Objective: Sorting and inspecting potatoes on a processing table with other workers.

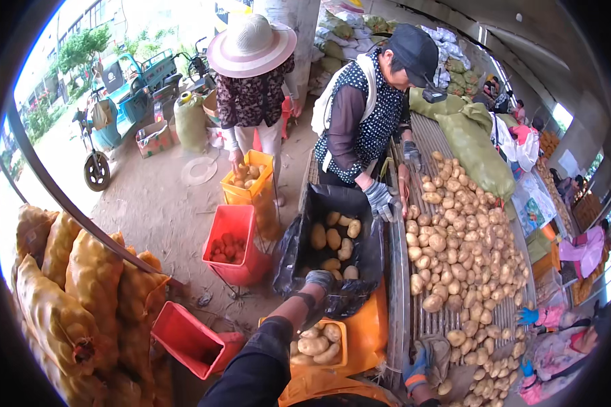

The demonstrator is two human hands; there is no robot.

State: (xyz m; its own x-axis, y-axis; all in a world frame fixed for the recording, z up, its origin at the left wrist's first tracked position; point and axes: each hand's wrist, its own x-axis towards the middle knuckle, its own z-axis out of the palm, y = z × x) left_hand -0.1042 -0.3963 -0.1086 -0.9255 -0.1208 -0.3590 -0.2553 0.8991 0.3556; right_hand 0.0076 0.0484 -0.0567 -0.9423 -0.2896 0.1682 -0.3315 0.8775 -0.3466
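My left hand (320, 281), in a grey glove, reaches to the near edge of a crate lined with black plastic (369, 239). Several potatoes (333, 238) lie inside that crate. The fingers point away from me, and their grip is hidden. Low in the view, my right hand (417, 367) wears a blue glove with an orange cuff. It rests against a brown-grey cloth (436, 351) at the edge of the slatted sorting table (427, 320); whether it grips the cloth is unclear. A large heap of potatoes (458, 234) covers the table beyond.
Below my left arm stands a yellow crate of potatoes (343, 351). Red bins (183, 341) and full mesh sacks (56, 310) are at left. A co-worker in striped gloves (379, 198) stands across the lined crate; another in a brimmed hat (252, 46) reaches into a yellow crate (259, 185).
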